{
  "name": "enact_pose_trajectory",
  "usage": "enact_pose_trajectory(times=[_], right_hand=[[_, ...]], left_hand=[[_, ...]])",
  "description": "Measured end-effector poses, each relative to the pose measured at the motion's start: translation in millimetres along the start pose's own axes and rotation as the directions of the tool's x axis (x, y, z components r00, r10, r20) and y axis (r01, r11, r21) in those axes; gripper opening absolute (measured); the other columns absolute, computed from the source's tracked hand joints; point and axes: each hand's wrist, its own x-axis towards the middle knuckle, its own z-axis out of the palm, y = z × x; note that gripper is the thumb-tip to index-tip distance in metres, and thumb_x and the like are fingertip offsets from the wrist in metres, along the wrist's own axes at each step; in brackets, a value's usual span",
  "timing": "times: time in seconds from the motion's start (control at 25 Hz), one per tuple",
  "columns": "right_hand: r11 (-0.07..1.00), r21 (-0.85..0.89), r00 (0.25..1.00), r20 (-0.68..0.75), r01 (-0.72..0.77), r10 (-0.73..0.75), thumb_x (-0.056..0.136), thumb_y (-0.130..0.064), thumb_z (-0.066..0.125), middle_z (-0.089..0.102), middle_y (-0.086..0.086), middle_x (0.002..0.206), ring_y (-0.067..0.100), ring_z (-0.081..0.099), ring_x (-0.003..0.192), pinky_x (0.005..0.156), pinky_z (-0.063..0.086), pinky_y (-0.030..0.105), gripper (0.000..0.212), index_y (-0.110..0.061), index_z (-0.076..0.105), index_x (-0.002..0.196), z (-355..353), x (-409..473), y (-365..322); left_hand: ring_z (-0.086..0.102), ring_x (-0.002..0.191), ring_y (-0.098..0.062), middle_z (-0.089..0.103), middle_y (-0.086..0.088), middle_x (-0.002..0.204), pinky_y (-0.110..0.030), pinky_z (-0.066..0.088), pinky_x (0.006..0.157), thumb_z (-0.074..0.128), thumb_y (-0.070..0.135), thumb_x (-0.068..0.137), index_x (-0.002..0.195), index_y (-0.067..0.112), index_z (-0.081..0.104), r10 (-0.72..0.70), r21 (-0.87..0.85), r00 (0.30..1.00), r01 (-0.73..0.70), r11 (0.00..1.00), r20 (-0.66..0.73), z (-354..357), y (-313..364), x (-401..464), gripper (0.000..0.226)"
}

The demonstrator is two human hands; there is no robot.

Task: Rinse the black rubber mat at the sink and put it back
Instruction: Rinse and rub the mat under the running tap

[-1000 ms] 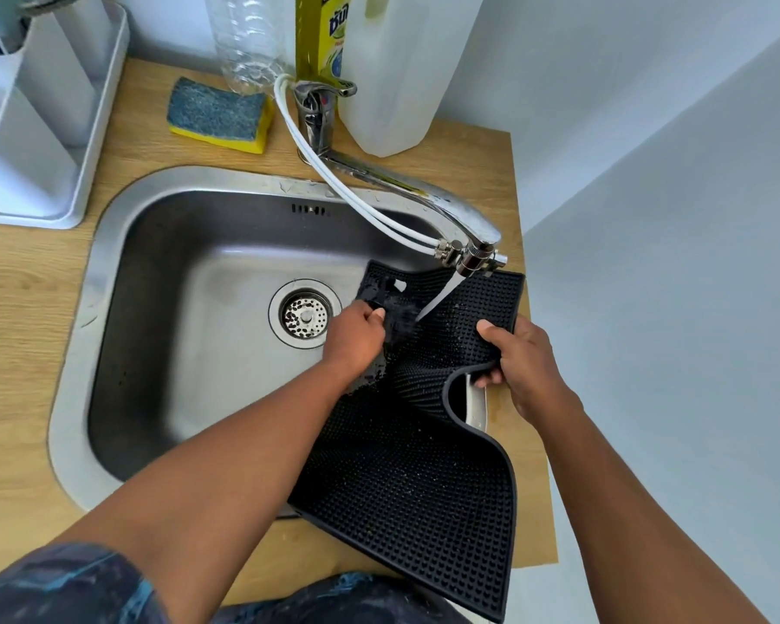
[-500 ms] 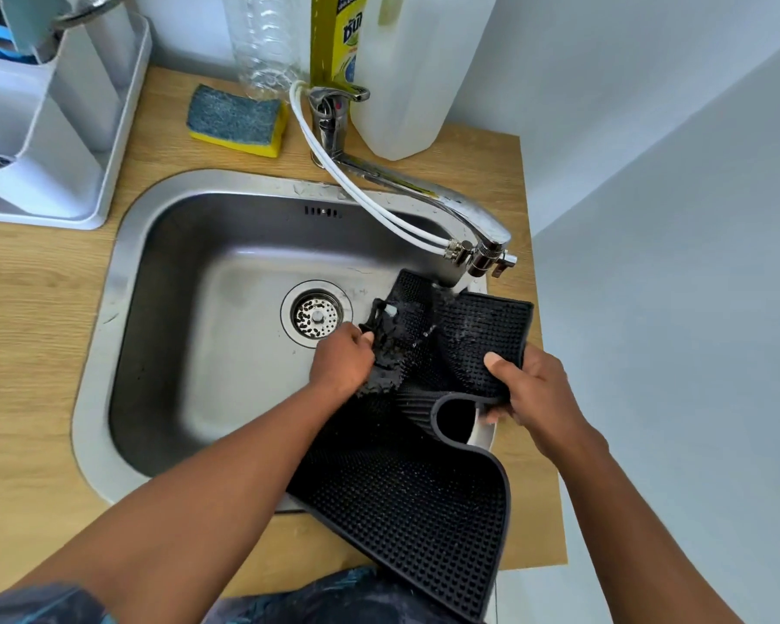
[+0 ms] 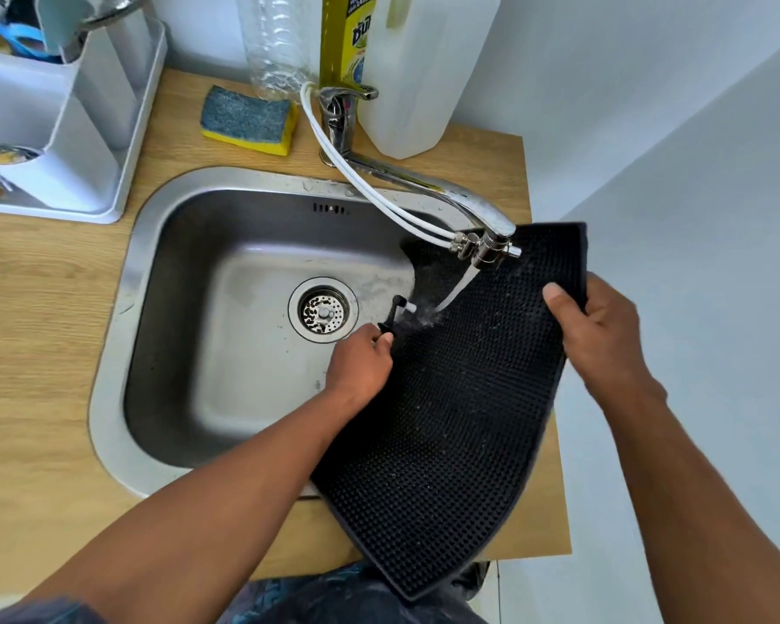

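Wooden worktop (image 3: 41,353) carries a steel sink (image 3: 163,227), and across the sink's right rim lies the mat (image 3: 446,443), its long axis running from the near edge of the worktop, close to the person's body, up and away to the faucet (image 3: 482,209). The near end hangs over the worktop's front edge; the far end rises under the spout.

Nearer of the two, the left hand (image 3: 361,367) sits at the mat's left edge, over the basin, fingers curled round a small dark tool with a white tip, seemingly a brush (image 3: 392,315), that points away from it toward the water. Whether it also touches the mat I cannot tell.

Farther on and to the right, the right hand (image 3: 600,335) pinches the mat's right edge, thumb on top and fingers beneath, holding that side lifted.

Beyond both hands the stream (image 3: 453,292) lands on the mat just ahead of the brush tip, between the hands. So the wet patch lies forward and right of the left hand, and scrubbing likely means pushing the brush that way while the right hand keeps the mat tilted toward the drain (image 3: 323,313).
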Motion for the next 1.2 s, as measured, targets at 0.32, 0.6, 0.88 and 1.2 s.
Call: enact_pose_trajectory(times=[0.32,0.6,0.88,1.2], right_hand=[[0.919,0.326,0.964,-0.065,-0.224,0.258,0.102,-0.03,0.068,0.078,-0.018,0.097,0.005,0.075,0.095,0.098,0.06,0.042,0.014,-0.04,0.076,0.095,9.3,32.9,16.1],[0.84,0.391,0.917,0.028,-0.376,0.397,0.093,-0.037,0.081,0.083,-0.003,0.102,0.023,0.079,0.101,0.097,0.061,0.049,0.01,-0.027,0.079,0.093,24.2,7.6,29.5],[0.778,0.448,0.866,-0.016,-0.441,0.5,0.095,-0.032,0.079,0.082,0.0,0.1,0.025,0.078,0.099,0.097,0.062,0.05,0.011,-0.023,0.079,0.089,34.9,-4.1,38.3],[0.742,0.473,0.841,-0.002,-0.475,0.54,0.094,-0.034,0.08,0.082,0.001,0.103,0.026,0.078,0.101,0.096,0.062,0.05,0.011,-0.023,0.079,0.093,37.1,-4.7,46.6]], left_hand=[[0.066,0.09,-0.034,0.073,-0.011,0.093,-0.036,0.049,0.075,0.049,0.041,0.105,0.098,0.018,0.064,0.094,-0.014,0.995,-0.094,0.995,0.038,9.7,23.4,-1.3,0.029],[0.066,0.083,-0.03,0.071,-0.008,0.085,-0.035,0.048,0.071,0.049,0.042,0.105,0.095,0.018,0.063,0.133,-0.023,0.99,-0.132,0.991,0.055,15.2,11.3,-12.9,0.029],[0.067,0.079,-0.03,0.072,-0.009,0.085,-0.036,0.051,0.069,0.05,0.043,0.104,0.098,0.019,0.065,0.168,0.048,0.985,-0.17,0.984,0.041,16.3,4.5,-13.3,0.028],[0.064,0.069,-0.021,0.066,0.003,0.07,-0.033,0.05,0.066,0.052,0.049,0.099,0.088,0.027,0.059,0.233,-0.006,0.964,-0.234,0.972,0.129,3.8,14.0,-26.6,0.026]])
